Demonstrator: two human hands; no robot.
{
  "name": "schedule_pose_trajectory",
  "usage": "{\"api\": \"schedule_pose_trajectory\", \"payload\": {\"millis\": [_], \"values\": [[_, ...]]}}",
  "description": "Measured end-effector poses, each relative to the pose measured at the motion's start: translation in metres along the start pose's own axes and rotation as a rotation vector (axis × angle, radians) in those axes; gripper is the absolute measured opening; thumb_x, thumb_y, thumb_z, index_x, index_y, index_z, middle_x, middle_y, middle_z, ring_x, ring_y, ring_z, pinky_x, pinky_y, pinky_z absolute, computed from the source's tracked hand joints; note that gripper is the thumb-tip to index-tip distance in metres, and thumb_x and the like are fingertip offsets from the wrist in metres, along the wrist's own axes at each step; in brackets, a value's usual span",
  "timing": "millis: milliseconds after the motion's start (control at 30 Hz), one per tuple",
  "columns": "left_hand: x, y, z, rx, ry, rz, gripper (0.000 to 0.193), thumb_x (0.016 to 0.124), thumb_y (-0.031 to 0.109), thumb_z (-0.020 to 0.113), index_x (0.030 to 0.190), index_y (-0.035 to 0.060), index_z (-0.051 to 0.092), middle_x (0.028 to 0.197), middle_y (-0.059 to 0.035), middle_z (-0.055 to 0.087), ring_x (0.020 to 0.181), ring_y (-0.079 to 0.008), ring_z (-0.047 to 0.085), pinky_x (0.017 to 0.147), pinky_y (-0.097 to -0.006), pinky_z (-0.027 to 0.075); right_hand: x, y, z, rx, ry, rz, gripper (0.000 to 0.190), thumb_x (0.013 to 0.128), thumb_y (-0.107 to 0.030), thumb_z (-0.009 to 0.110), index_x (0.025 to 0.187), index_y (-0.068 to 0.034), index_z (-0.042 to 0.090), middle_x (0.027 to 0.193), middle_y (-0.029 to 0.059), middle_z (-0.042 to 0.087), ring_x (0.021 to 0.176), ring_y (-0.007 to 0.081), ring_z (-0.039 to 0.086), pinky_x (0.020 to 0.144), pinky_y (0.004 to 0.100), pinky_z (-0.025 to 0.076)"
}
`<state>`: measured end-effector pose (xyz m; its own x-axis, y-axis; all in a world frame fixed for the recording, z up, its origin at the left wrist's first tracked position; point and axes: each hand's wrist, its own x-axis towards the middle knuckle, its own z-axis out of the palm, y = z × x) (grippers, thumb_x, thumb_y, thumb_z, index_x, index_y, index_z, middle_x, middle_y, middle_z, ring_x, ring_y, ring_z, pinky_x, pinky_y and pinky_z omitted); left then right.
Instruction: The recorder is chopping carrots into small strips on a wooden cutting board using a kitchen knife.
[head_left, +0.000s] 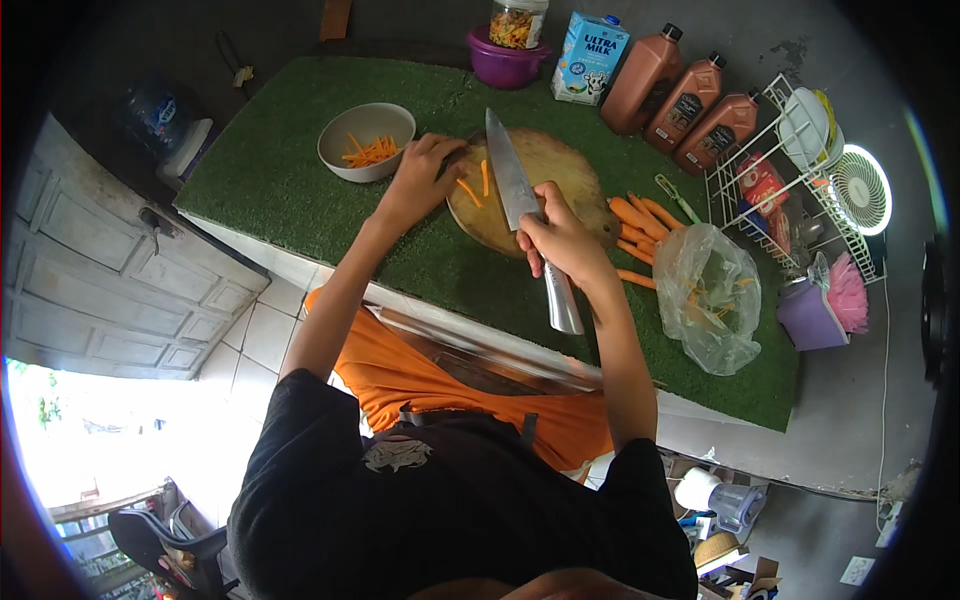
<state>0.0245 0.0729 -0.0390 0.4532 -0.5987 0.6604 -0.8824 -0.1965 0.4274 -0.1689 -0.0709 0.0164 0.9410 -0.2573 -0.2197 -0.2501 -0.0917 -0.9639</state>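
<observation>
In the head view, my right hand (559, 232) grips a large kitchen knife (512, 172) with a steel handle. The blade points away from me over a round wooden cutting board (570, 169). Two carrot sticks (470, 193) lie on the board, left of the blade. My left hand (424, 172) is at the board's left edge, close to those sticks; whether its curled fingers hold anything is hidden. Just beyond that hand, a pale bowl (334, 146) contains a pile of cut carrot sticks (371, 152). Several whole carrots (637, 217) lie right of the board.
A clear plastic bag (709, 300) with peelings and a green-handled peeler (675, 196) lie near the carrots. Along the back stand a purple container (508, 66), a milk carton (590, 60) and brown bottles (641, 79). A white wire rack (780, 180) borders the green mat (277, 172).
</observation>
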Motion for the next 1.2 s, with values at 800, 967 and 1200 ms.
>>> {"api": "schedule_pose_trajectory", "payload": {"millis": [800, 967, 1200], "values": [[-0.031, 0.013, 0.009, -0.069, -0.134, -0.102, 0.021, 0.083, 0.015, 0.069, 0.100, 0.0034, 0.072, 0.109, -0.0092, 0.069, 0.101, -0.0294, 0.059, 0.094, -0.0382, 0.045, 0.006, -0.022, 0.041, -0.495, 0.024, 0.046, 0.030, 0.091, -0.004, 0.048, 0.115, 0.005, 0.033, 0.063, 0.0130, 0.057, 0.045, 0.0189, 0.057, 0.041, 0.0341, 0.048], [-0.035, 0.014, 0.010, -0.026, -0.107, -0.111, 0.018, 0.083, 0.017, 0.069, 0.097, 0.0067, 0.072, 0.106, -0.0057, 0.068, 0.098, -0.0293, 0.059, 0.090, -0.0399, 0.047, 0.005, -0.022, 0.046, -0.507, 0.013, 0.078, 0.033, 0.092, -0.005, 0.046, 0.119, 0.005, 0.030, 0.061, 0.0101, 0.055, 0.045, 0.0171, 0.055, 0.041, 0.0328, 0.046], [-0.030, 0.008, 0.012, -0.011, -0.102, -0.058, 0.015, 0.082, 0.019, 0.069, 0.094, 0.0101, 0.071, 0.100, -0.0023, 0.068, 0.095, -0.0287, 0.060, 0.085, -0.0418, 0.050, 0.012, -0.026, 0.055, -0.509, 0.013, 0.174, 0.028, 0.095, -0.007, 0.043, 0.116, 0.008, 0.031, 0.063, 0.0151, 0.058, 0.047, 0.0207, 0.059, 0.044, 0.0355, 0.050]]}}
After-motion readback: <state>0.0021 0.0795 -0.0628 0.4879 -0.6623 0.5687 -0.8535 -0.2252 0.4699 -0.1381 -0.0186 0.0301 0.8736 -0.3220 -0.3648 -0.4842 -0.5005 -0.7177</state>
